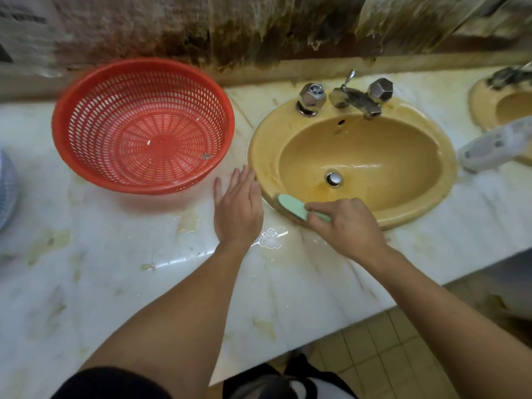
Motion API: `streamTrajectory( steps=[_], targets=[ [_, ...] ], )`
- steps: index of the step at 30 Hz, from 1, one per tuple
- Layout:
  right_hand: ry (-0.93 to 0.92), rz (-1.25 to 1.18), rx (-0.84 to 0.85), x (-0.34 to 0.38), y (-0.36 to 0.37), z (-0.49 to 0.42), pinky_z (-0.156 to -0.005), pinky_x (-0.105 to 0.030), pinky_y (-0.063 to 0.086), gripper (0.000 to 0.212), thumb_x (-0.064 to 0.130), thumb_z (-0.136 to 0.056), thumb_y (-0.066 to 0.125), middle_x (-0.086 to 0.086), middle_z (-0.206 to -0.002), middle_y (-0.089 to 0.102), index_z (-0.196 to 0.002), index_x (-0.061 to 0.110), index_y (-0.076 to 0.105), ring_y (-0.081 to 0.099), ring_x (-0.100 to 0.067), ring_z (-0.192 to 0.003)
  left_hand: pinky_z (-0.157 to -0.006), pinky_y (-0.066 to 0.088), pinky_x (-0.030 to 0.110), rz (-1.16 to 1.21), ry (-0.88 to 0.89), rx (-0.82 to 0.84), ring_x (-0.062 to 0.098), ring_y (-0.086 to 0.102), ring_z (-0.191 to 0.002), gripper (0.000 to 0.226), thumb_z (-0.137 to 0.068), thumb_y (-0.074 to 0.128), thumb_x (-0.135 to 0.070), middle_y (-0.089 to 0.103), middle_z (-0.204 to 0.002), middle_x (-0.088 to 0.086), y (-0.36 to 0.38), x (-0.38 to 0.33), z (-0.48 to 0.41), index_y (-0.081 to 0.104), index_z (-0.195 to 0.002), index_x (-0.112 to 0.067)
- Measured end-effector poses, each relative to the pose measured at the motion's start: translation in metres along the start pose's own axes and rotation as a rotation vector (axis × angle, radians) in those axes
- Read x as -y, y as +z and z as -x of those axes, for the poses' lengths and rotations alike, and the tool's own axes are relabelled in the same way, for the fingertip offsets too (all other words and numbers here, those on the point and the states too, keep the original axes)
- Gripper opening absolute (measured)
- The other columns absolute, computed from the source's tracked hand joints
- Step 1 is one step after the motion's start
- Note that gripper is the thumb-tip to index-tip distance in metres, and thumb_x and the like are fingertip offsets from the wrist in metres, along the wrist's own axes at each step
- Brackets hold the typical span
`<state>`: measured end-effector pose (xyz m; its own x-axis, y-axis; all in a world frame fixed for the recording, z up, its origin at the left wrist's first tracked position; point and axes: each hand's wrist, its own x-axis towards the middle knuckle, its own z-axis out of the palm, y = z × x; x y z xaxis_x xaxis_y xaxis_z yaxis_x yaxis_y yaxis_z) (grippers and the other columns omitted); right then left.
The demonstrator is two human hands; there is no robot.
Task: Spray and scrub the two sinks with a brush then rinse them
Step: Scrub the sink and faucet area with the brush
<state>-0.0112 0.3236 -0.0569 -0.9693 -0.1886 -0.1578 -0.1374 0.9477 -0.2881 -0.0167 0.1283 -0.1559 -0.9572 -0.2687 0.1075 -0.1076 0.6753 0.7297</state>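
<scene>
R hand (348, 226) grips brush (296, 208) handle, head on sink 1 (426, 203) front-left rim, prob. scrubbing stains. L hand (237, 208) fingers straight, flat on counter (115, 269), likely bracing. Sink 2 (483, 110) far right.

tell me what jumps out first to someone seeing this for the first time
The big red basket stands out first, sitting on the stained marble counter left of the yellow sink. Next, the right hand grips a pale green brush against the sink's near rim, while the left hand rests flat on the counter between basket and sink.
</scene>
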Motion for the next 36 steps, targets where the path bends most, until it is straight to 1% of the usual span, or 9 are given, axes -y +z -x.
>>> streamTrajectory(
  steps=[3,6,10,15,20,26,30,33,36],
  targets=[
    [-0.108,0.096,-0.073,-0.011,-0.008,0.015,-0.053,-0.038,0.051,0.025,0.038,-0.092,0.064,-0.008,-0.058,0.063,-0.115,0.039,0.074,0.059,-0.032,-0.06,-0.127,-0.001,0.038,-0.059,0.055,0.065,0.004,0.034,-0.148,0.06,-0.103,0.017,-0.036,0.045,-0.157,-0.003,-0.001,0.002,0.001,0.053,-0.148,-0.019],
    [-0.245,0.272,0.058,0.0,0.003,0.016,-0.053,-0.034,0.043,0.032,0.043,-0.098,0.05,-0.005,-0.069,0.06,-0.127,0.04,0.063,0.061,-0.033,-0.069,-0.127,-0.002,0.036,-0.059,0.053,0.089,0.003,0.034,-0.147,0.056,-0.103,0.022,-0.033,0.044,-0.157,-0.003,-0.004,0.0,0.002,0.056,-0.146,-0.022],
    [-0.234,0.354,0.041,0.011,0.03,0.015,-0.053,-0.032,0.034,0.038,0.043,-0.102,0.04,-0.004,-0.082,0.065,-0.137,0.036,0.051,0.063,-0.032,-0.073,-0.127,0.001,0.041,-0.117,0.093,0.116,0.006,0.031,-0.15,0.057,-0.101,0.022,-0.034,0.042,-0.159,-0.002,-0.007,-0.001,0.003,0.056,-0.145,-0.027],
    [-0.214,0.289,-0.11,-0.062,0.016,0.06,-0.038,-0.024,0.037,0.039,0.041,-0.09,0.049,0.001,-0.058,0.063,-0.117,0.028,0.074,0.056,-0.025,-0.042,-0.127,0.002,0.043,-0.16,0.125,0.141,0.008,0.023,-0.153,0.056,-0.101,0.025,-0.036,0.035,-0.163,-0.004,-0.004,-0.001,0.004,0.051,-0.149,-0.028],
    [-0.094,0.292,-0.14,-0.115,-0.002,0.091,-0.037,-0.028,0.043,0.042,0.043,-0.092,0.044,0.002,-0.057,0.061,-0.113,0.026,0.076,0.052,-0.025,-0.041,-0.127,0.005,0.041,-0.146,0.132,0.133,0.004,0.023,-0.152,0.057,-0.1,0.029,-0.034,0.033,-0.164,-0.002,0.0,-0.003,0.003,0.047,-0.152,-0.021],
    [-0.199,0.119,-0.173,-0.039,0.031,0.055,-0.043,-0.03,0.044,0.039,0.041,-0.096,0.047,0.0,-0.067,0.067,-0.12,0.027,0.074,0.061,-0.025,-0.054,-0.127,0.009,0.036,-0.035,0.08,0.096,0.008,0.03,-0.151,0.056,-0.098,0.031,-0.03,0.041,-0.159,0.0,-0.002,-0.002,0.007,0.051,-0.149,-0.015],
    [-0.019,-0.01,-0.026,0.025,0.029,0.015,-0.062,-0.036,0.049,0.028,0.044,-0.099,0.049,-0.005,-0.077,0.064,-0.116,0.036,0.07,0.064,-0.033,-0.081,-0.126,0.014,0.033,0.029,0.026,0.061,0.011,0.034,-0.149,0.054,-0.098,0.032,-0.024,0.049,-0.154,0.001,-0.003,-0.002,0.008,0.057,-0.144,-0.011],
    [0.032,0.039,0.024,0.054,0.018,-0.013,-0.064,-0.031,0.037,0.027,0.044,-0.099,0.048,-0.004,-0.081,0.054,-0.11,0.036,0.071,0.059,-0.032,-0.085,-0.126,0.014,0.031,0.06,0.018,0.045,0.007,0.034,-0.148,0.055,-0.097,0.031,-0.025,0.049,-0.154,-0.001,-0.002,0.001,0.011,0.056,-0.145,-0.012],
    [0.081,-0.046,-0.037,0.06,0.017,-0.038,-0.063,-0.032,0.041,0.028,0.041,-0.097,0.049,-0.008,-0.089,0.067,-0.109,0.035,0.073,0.062,-0.032,-0.087,-0.124,0.016,0.024,0.096,-0.04,-0.026,0.007,0.036,-0.146,0.056,-0.098,0.031,-0.026,0.049,-0.154,-0.001,-0.003,0.001,0.006,0.054,-0.147,-0.012]
  ],
)
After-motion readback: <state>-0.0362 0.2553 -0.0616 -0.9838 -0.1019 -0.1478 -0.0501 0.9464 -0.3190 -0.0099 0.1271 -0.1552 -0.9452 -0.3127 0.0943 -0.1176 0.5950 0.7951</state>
